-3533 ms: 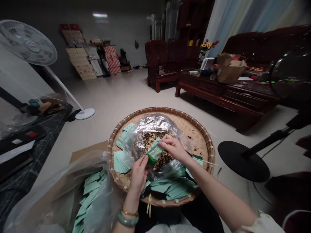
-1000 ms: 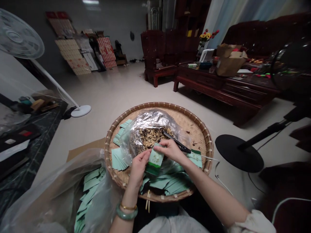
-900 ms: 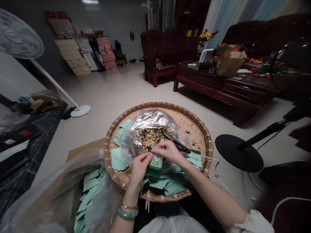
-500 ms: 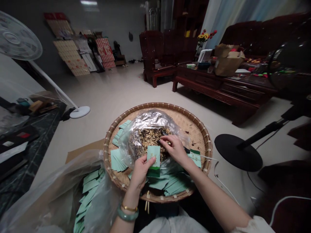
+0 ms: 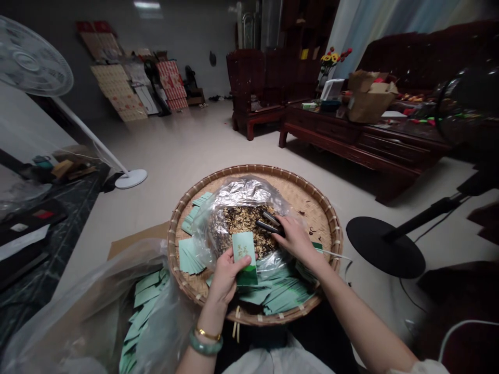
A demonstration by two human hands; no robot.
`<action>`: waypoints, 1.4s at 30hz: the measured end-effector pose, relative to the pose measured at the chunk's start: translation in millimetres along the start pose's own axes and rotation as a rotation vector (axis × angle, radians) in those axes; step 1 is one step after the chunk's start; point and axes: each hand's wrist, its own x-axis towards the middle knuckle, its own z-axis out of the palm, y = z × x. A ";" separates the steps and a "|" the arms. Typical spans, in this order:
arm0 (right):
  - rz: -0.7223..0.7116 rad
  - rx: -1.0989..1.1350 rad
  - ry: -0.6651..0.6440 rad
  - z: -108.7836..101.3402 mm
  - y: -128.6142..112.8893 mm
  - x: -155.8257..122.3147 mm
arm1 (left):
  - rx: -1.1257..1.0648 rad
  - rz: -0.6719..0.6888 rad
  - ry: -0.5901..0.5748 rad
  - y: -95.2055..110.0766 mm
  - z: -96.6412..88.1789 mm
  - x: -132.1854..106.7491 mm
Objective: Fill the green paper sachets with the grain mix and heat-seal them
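Dim light; glare on plastic bag (image 5: 249, 193); picture edges stretched.

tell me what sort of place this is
Most likely a living room in a home: a dark wooden sofa, a low wooden coffee table and a white pedestal fan point to that.

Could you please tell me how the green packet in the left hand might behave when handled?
The green packet is probably fairly stiff, standing straight above the left hand without drooping. It is likely light, looking thin and flat. It may slide easily: similar packets lie fanned out.
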 end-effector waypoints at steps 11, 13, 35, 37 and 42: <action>0.111 0.614 -0.408 -61.4 -17.5 6.9 | 0.206 0.087 0.002 -6.9 5.2 5.6; 0.095 0.628 -0.459 -63.2 -25.6 8.0 | 0.220 0.081 -0.029 -6.1 8.0 5.3; 0.070 0.556 -0.354 -41.8 -36.0 13.9 | 0.179 -0.011 -0.080 -6.1 2.4 3.6; 0.084 0.583 -0.361 -40.6 -36.3 13.9 | 0.186 -0.002 -0.073 -5.7 1.9 4.0; 0.188 0.761 -0.470 -41.2 -29.1 16.7 | 0.205 0.014 -0.083 -7.2 -2.7 6.5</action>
